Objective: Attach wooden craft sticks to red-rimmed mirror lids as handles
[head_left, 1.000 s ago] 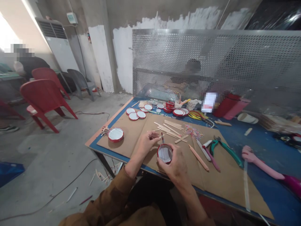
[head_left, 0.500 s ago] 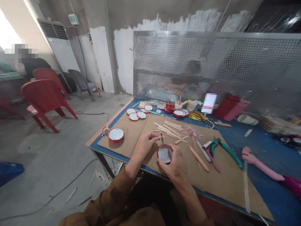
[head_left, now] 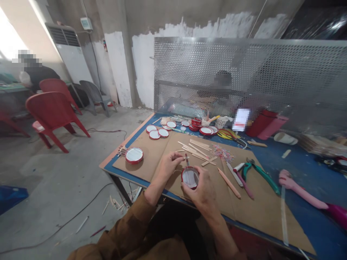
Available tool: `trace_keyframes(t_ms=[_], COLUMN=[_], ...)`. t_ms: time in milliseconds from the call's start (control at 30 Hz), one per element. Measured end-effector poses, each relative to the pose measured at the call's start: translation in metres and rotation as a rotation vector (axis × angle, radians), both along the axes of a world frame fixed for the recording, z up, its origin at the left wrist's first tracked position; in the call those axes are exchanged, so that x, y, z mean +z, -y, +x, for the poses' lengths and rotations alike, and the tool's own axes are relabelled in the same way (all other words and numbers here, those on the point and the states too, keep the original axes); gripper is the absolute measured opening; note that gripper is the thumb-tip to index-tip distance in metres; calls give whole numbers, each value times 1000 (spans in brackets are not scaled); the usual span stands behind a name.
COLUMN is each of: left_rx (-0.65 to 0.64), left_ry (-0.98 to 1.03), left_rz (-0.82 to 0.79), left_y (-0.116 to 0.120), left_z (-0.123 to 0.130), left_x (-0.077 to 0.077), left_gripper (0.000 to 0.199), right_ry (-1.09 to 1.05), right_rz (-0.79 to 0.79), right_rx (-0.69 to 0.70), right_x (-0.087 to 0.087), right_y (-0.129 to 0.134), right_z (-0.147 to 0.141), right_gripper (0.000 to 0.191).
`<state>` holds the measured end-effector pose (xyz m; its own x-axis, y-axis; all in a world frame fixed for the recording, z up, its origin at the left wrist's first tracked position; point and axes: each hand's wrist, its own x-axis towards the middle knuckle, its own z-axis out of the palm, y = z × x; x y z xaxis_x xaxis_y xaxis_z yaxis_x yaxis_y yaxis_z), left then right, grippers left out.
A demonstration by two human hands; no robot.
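My right hand [head_left: 202, 189] grips a round red-rimmed lid [head_left: 190, 177] with a shiny silvery inside, tilted toward me above the brown cardboard sheet [head_left: 159, 162]. A thin red-striped stick [head_left: 186, 159] rises from the lid's far rim. My left hand [head_left: 168, 167] sits just left of it, its fingertips pinching a small pale wooden stick [head_left: 181, 157]. Loose wooden craft sticks [head_left: 197, 150] lie beyond my hands, and green-handled pliers [head_left: 261, 175] lie to the right.
Several more red-rimmed lids [head_left: 154, 134] stand along the far side of the blue table [head_left: 306, 169]. A pile of small coloured bits [head_left: 222, 152] lies on the cardboard. A perforated metal screen [head_left: 217, 72] rises behind the table, and a person sits beyond it. Red plastic chairs [head_left: 52, 112] stand to the left.
My left fingertips have shifted slightly toward the lid, and the whole view has drifted a little. The lid stays in my right hand.
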<state>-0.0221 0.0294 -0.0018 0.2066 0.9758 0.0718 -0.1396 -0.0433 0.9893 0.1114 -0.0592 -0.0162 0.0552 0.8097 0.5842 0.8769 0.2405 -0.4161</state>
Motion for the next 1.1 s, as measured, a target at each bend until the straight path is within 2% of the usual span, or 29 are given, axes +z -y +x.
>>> trace_keyframes(t_ms=[167,333,400,500,600,733,900,1000,1067,1100], left_rx=[37,64,24,-119,-217,-263,-236,-227,-219,-224], left_ry=[14,0,-17,-35,-93,-216,-363,-394,-409,-414], left_rz=[17,70,71,40,1,53,83,46,34,30], left_y=[-1,-1,2,6,6,6,13,14,13,12], left_z=[1,1,0,0,0,1,2,3,3,4], left_x=[-1,0,4,8,6,2,9,12,12,11], left_gripper=[19,33,33,38,43,38,26,24,22,21], right_ry=[-4,-56,-60,-46,-2,54,95,89,60,51], right_rz=[21,57,88,150,183,159,68,15,42,73], right_rx=[6,-45,-88,-128,-151,-141,-120,-38,-27,-75], right_x=[-1,1,6,17,24,23,22,27,33,36], right_y=[0,-2,-5,-10,-14,-14,-6,-5,-9,-12], right_z=[1,1,1,0,1,1,2,18,40,54], right_gripper=[60,65,66,68,67,65,63,57,41,31])
